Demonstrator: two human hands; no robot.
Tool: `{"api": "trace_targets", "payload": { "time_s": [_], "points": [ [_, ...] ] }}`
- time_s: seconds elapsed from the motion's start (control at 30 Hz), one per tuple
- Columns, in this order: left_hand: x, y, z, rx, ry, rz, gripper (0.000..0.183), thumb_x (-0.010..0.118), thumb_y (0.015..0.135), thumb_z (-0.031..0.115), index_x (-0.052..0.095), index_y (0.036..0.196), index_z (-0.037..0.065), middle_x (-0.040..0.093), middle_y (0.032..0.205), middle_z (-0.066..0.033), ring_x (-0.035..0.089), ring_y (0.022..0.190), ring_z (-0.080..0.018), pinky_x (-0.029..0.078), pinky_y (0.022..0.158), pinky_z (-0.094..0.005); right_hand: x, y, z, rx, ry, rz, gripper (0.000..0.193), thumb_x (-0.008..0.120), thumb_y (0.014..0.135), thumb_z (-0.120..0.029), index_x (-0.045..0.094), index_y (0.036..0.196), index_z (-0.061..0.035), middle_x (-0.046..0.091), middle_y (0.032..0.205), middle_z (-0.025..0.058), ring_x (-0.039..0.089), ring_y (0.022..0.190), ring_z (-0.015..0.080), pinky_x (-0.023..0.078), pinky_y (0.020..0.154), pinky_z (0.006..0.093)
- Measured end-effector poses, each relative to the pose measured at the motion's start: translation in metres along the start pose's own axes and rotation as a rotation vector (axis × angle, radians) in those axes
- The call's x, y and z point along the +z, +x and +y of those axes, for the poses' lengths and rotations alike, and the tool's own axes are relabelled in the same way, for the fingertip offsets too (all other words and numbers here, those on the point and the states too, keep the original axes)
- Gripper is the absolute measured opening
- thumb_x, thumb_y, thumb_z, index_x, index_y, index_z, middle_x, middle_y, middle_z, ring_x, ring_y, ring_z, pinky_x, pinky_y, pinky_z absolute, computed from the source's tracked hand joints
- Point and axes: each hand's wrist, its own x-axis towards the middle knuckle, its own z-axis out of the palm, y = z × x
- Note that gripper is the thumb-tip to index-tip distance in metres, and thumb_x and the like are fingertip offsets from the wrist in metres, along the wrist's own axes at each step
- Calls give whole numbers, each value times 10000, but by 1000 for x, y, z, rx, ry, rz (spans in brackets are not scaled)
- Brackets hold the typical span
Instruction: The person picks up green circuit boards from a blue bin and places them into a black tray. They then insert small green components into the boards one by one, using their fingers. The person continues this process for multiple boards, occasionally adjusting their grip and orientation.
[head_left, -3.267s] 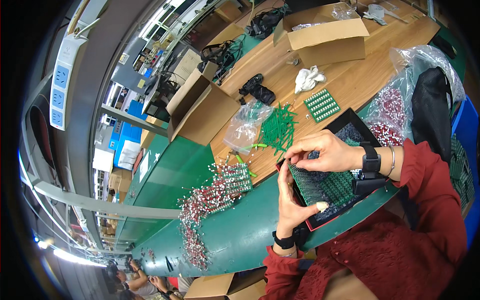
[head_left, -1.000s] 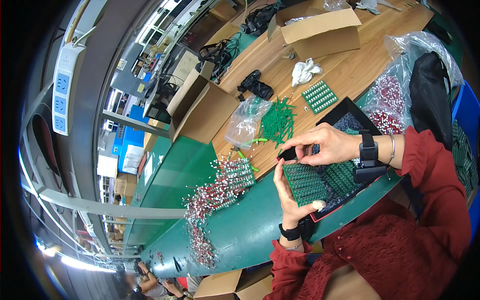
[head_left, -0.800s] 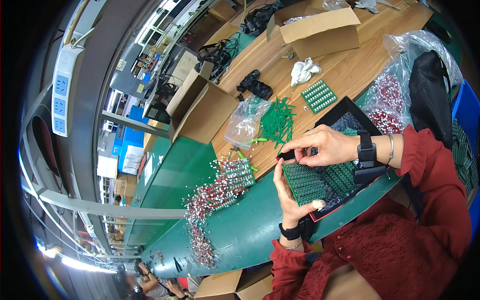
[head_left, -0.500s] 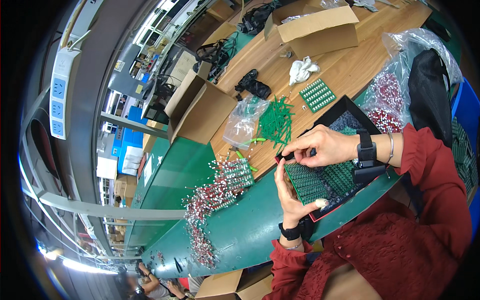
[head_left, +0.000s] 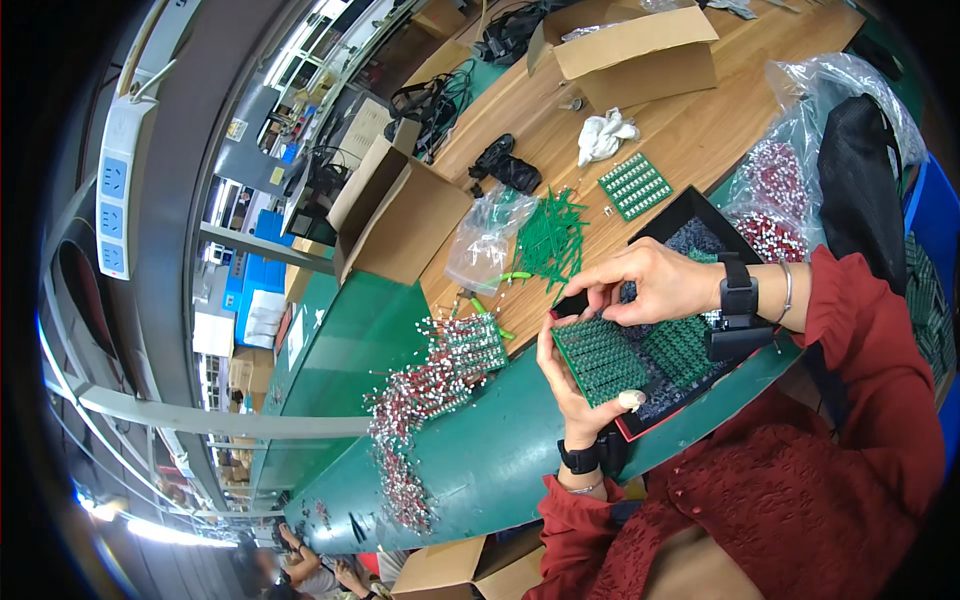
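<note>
My left hand (head_left: 574, 405) grips a green circuit board panel (head_left: 600, 362) by its edges, thumb on the near side and fingers along the far left side. The panel is tilted over a black box (head_left: 697, 205) with a red outer edge. My right hand (head_left: 655, 288) is pinched at the panel's upper edge; whatever its fingertips hold is too small to make out. In the box lie many small dark parts (head_left: 693, 238) and another green panel (head_left: 682, 352), partly covered by my right hand and wrist.
Left of the box lie boards with red-and-white wires (head_left: 425, 385), green-handled cutters (head_left: 492, 318) and a pile of green strips (head_left: 553, 240). Beyond are a populated board (head_left: 636, 186), a white cloth (head_left: 606, 136) and open cardboard boxes (head_left: 640, 60). Bags of wired parts (head_left: 775, 190) stand right.
My left hand and the panel have shifted slightly left and the panel faces up more. My right fingertips have moved a little along its upper edge.
</note>
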Motion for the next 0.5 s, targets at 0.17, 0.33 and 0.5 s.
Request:
{"api": "trace_targets", "payload": {
  "time_s": [0.17, 0.33, 0.5],
  "points": [
    [-7, -3, -1, -36, 109, -39, 1348, 939, 482, 415, 128, 1470, -12, 359, 1362, -165, 451, 1259, -302, 379, 1057, -419, 5, 1, 3, 42, -105, -32, 405, 653, 763, 21, 627, 1165, -18, 686, 821, 77, 678, 718, 152, 556, 660, 267],
    [-8, -3, -3, -34, 96, -56, 1350, 942, 479, 399, 125, 1470, -16, 357, 1371, -166, 423, 1286, -297, 356, 1076, -416, 6, 1, 5, -14, -162, -17, 415, 655, 746, 33, 632, 1157, -22, 671, 797, 72, 667, 687, 151, 551, 618, 269],
    [-3, -2, -5, -16, -1, -32, 1368, 949, 476, 374, 104, 1480, -11, 359, 1373, -161, 421, 1293, -302, 349, 1083, -411, 2, -1, 5, 38, -151, -9, 431, 608, 743, 69, 625, 1165, -17, 678, 814, 93, 690, 740, 170, 577, 650, 272]
  ]
}}
